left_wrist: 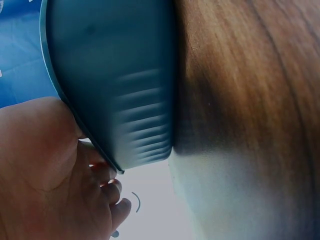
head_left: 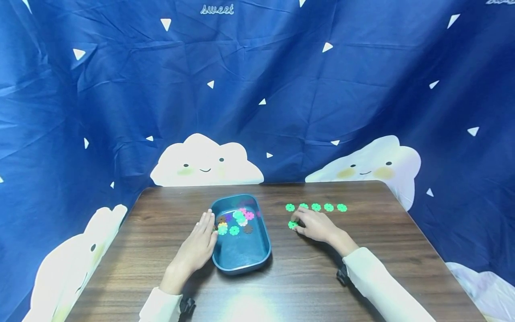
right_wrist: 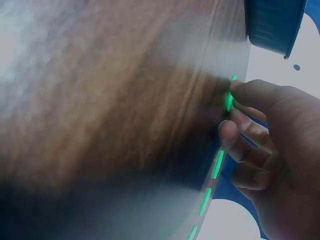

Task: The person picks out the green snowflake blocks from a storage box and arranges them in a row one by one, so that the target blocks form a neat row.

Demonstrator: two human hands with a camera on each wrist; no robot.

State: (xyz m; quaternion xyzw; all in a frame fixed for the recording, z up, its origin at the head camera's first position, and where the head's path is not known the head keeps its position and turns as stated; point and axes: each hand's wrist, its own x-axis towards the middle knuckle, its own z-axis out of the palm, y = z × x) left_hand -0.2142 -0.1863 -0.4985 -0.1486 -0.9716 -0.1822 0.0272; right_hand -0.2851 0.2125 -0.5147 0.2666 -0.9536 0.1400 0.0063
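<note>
The right hand [head_left: 315, 223] is pinching a green flower disc [head_left: 293, 225] between thumb and fingertips, at or just above the table [head_left: 306, 277], at the three o'clock side of the blue tray [head_left: 241, 268]. The left hand [head_left: 197, 243] is resting at the tray's nine o'clock rim, fingers straight and gripping nothing. A row of five green discs [head_left: 328, 207] is lying from twelve towards two o'clock of the pinched disc; mixed-colour discs [head_left: 234, 230] are lying inside the tray. Assessment: the person is apparently starting a second row. The next move is probably calling for a flat, clean release without disturbing the nearby row.
</note>
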